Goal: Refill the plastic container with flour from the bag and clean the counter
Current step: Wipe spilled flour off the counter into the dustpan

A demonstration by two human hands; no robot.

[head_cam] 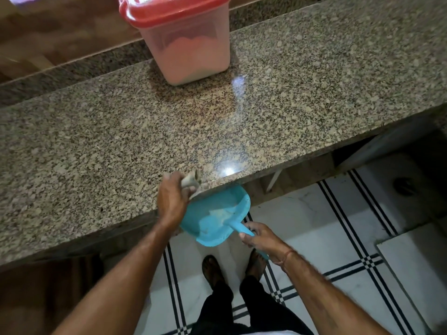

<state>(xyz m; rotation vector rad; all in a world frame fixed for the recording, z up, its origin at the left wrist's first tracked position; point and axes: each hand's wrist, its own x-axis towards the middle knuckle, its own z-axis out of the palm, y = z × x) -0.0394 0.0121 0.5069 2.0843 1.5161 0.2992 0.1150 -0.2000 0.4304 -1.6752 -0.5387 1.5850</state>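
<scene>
Clearly you are working through the cleaning half now. The container (pixel 193 54) is sitting at the far side of the counter (pixel 108 141), its red lid (pixel 169 10) pressed on and flour showing through the wall most of the way up, so the refilling is looking done. The bag is not showing anywhere in view.

Your left hand (pixel 172 201) is gripping a pale cloth (pixel 189 182) at the near edge of the counter, fingers curled round it. Your right hand (pixel 262 238) is holding the handle of a blue dustpan (pixel 212 226) just below that edge. A small drift of spilled flour (pixel 221 213) is lying in the pan.

The stone is looking free of obvious flour — though its speckle may be hiding fine dust — so what is remaining, I judge, is the last wipe at the edge and emptying the pan.
</scene>
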